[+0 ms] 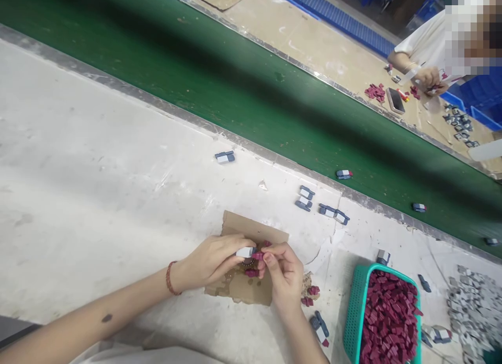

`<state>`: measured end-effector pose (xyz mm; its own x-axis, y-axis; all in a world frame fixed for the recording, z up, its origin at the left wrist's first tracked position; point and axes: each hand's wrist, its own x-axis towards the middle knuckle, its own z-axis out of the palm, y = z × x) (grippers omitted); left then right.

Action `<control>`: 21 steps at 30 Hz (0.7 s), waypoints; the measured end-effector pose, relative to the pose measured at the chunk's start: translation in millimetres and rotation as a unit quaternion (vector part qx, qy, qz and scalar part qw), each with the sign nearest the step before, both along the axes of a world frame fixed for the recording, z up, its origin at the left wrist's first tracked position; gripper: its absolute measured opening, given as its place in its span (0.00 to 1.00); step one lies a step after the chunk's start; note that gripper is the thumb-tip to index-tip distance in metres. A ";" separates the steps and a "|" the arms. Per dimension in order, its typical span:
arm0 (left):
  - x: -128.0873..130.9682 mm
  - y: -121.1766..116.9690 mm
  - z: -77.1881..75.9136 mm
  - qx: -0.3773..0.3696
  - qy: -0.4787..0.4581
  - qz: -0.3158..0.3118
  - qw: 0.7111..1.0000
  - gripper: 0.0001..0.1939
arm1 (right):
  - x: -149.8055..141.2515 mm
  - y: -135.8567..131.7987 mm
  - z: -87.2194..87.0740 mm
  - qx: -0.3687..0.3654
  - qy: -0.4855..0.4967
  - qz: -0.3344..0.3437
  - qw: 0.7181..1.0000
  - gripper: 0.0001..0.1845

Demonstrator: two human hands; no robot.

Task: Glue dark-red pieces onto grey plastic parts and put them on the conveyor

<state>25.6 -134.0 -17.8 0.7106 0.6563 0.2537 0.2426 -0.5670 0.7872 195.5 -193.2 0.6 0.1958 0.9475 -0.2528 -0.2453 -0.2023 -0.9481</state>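
Over a piece of brown cardboard (251,295), my left hand (214,260) grips a small grey-and-dark-blue plastic part (244,252) between thumb and fingers. My right hand (287,277) pinches a small maroon plastic piece (258,256) against the right end of that part. Whether the two are joined or only touching, I cannot tell. Another maroon piece (251,273) lies on the cardboard just below the fingers. Right of my right wrist are loose maroon pieces (308,301) and a blue-grey part with a maroon end (319,328).
A green basket (355,311) heaped with maroon pieces stands at right, beside a pile of light grey pieces (474,306). Several blue-grey parts (305,197) lie near the green conveyor belt (188,76), which carries a few more. Across it, a co-worker's hands (429,80) handle small parts.
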 end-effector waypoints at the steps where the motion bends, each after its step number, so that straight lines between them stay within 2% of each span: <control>1: -0.3 -0.1 -0.2 -0.002 0.001 -0.004 1.000 0.19 | 0.0 -0.1 -0.6 -0.001 -0.002 0.000 1.000 0.16; 9: -0.7 -1.8 -5.1 -0.001 0.030 -0.024 0.999 0.18 | -1.9 -2.8 -3.8 -0.014 -0.029 0.022 0.999 0.18; 14: 0.7 -2.1 -4.0 0.052 0.015 -0.016 0.998 0.17 | -1.0 -2.9 -4.3 -0.012 -0.066 0.051 0.996 0.16; 21: 3.1 -4.0 0.0 0.118 0.023 -0.007 0.993 0.17 | 2.7 -0.7 4.8 -0.033 -0.072 0.094 0.992 0.16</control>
<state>28.7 -138.0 -17.9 0.7332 0.5726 0.3667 0.2661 -0.7379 0.6202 198.2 -193.9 5.4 0.0553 0.9530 -0.2978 -0.0597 -0.2946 -0.9538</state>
